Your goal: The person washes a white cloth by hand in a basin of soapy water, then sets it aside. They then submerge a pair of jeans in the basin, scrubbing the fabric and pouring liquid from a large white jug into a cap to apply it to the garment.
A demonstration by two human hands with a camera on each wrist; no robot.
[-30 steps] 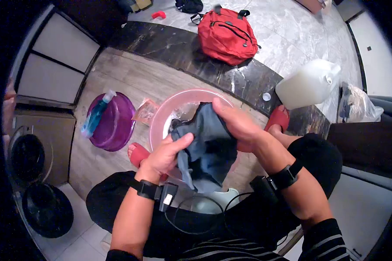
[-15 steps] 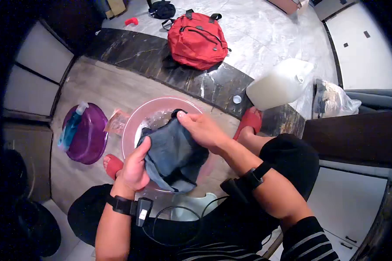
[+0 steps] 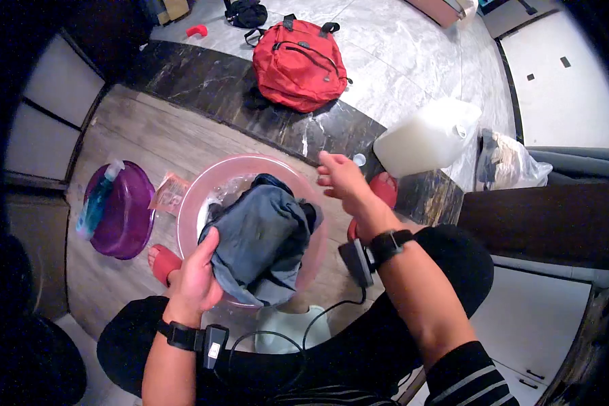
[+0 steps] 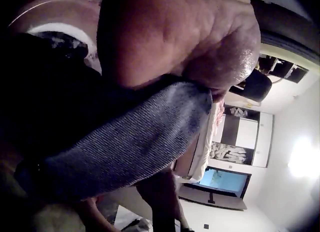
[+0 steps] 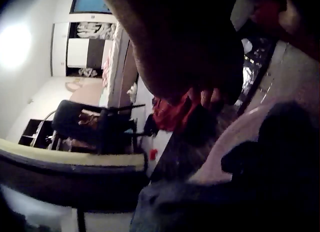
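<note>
A blue-grey denim cloth with dark folds is spread over the pink basin. My left hand grips its left edge, thumb on top and the fingers hidden beneath. In the left wrist view the ribbed denim hangs below the palm. My right hand is off the cloth, above and right of the basin's rim, its fingers apart and holding nothing. Suds and water show inside the basin beyond the cloth.
Left of the basin lie a purple basin with a blue liquid bottle and a printed packet. A red backpack sits on the dark stone ledge. A white jug stands at the right, a small cap beside it.
My right hand has let go of the cloth and moved right, away from it. The left hand keeps its grip, and the cloth has spread out more. The head view has shifted.
</note>
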